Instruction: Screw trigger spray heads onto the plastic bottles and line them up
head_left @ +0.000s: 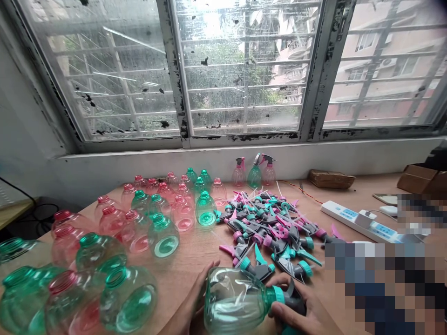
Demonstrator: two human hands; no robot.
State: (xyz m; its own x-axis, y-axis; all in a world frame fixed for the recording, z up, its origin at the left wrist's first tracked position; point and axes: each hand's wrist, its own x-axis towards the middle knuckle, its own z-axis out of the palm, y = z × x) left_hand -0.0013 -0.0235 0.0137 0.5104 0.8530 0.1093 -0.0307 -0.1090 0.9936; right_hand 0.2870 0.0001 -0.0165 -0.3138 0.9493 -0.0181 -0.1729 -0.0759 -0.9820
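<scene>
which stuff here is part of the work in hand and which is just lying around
In use: green bottle in left hand; spray head under right hand; loose spray heads; open bottles.

Lying about: power strip, cardboard box, brown packet.

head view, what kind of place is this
Probably a small assembly workshop: a wooden table under a barred window bears many empty bottles and a pile of spray triggers.

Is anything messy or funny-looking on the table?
Yes. The spray tops lie in a tangled heap, pointing every way, while the empty bottles stand upright. The green bottle in the left hand and right hand lies on its side. The window frame has peeling paint.
</scene>
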